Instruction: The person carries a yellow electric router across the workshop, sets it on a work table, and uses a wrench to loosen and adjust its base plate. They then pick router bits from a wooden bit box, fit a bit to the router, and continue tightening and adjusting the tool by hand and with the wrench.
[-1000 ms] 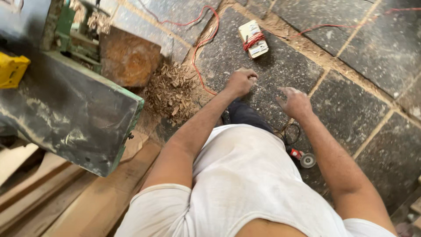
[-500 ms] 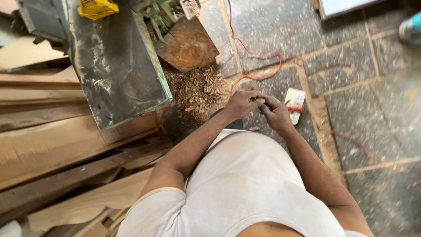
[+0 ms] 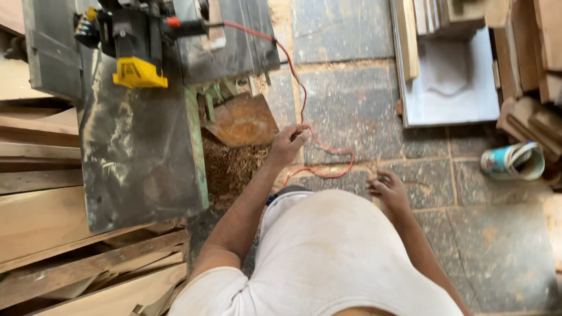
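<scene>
The left hand (image 3: 288, 142) was pinched closed on the red cord (image 3: 328, 153) at centre frame; the right hand (image 3: 387, 190) hung open and empty just below the cord's loop. The cord ran from the power tool (image 3: 137, 41) on the dark machine table (image 3: 137, 146) at upper left, down across the stone floor (image 3: 351, 105). It appeared light, limp and prone to snagging; a hold along its free length looked sounder than near the tool. Wood shavings (image 3: 234, 169) lay beside the table.

A woodworking shop: planer machine (image 3: 140, 146), stacked planks (image 3: 41, 216), wood shavings (image 3: 231, 169) on stone floor (image 3: 351, 105).
</scene>
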